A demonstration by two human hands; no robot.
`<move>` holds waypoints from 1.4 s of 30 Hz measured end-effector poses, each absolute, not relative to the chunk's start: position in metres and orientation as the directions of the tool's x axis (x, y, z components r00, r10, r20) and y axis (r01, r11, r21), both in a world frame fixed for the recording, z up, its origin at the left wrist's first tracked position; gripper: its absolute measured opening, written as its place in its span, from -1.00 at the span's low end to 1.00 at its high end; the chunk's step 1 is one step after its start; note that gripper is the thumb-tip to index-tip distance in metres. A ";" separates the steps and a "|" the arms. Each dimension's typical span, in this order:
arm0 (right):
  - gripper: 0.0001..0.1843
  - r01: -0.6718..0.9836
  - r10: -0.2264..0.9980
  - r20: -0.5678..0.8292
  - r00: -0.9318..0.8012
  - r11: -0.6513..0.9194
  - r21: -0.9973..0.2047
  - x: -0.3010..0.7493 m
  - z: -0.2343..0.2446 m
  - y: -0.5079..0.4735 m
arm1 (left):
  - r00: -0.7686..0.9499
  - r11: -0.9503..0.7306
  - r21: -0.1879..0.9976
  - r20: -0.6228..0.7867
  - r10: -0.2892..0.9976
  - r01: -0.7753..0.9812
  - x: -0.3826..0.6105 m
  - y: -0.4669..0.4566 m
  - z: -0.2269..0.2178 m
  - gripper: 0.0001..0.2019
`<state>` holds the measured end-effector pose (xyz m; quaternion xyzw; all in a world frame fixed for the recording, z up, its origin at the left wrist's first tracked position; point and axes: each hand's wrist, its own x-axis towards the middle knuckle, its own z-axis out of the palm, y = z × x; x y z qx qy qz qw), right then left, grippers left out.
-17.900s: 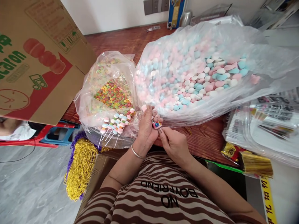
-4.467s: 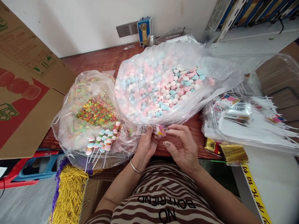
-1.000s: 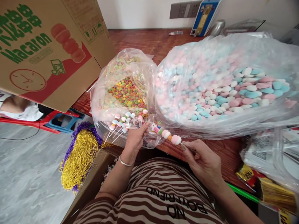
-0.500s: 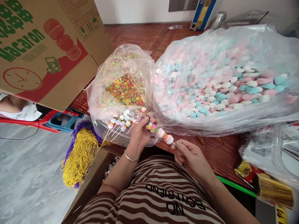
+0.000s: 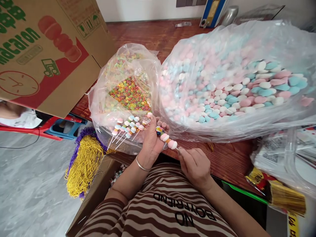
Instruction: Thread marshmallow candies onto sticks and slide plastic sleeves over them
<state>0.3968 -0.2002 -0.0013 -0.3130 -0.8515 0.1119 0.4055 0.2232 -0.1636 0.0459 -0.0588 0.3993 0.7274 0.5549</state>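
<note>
My left hand [image 5: 153, 136] is closed around the upper end of a marshmallow skewer [image 5: 172, 144], its fingers curled. Pink and white marshmallows with an orange ring between them show on the stick. A small yellow and blue piece [image 5: 160, 130] sits by the left palm; its kind is unclear. My right hand [image 5: 195, 163] pinches the bare lower end of the white stick. Several finished marshmallow skewers [image 5: 128, 126] lie left of my left hand, on the front of a clear bag of coloured cereal rings [image 5: 130, 93].
A large clear bag of pastel marshmallows [image 5: 222, 95] fills the right of the wooden table [image 5: 229, 158]. A cardboard box [image 5: 56, 82] stands at left. Gold and purple beads [image 5: 85, 164] hang below, beside an open carton [image 5: 96, 187]. Packaging [image 5: 274, 156] lies at right.
My right hand has moved left with the stick, bringing the skewer closer to my left palm. My left hand has turned a little, and the view has shifted slightly.
</note>
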 end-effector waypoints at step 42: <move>-0.70 0.511 0.777 0.382 -0.500 0.621 -0.594 0.392 0.011 -0.186 | -0.352 -0.056 0.575 -0.419 0.837 -0.817 0.227 -0.161 0.047 -0.70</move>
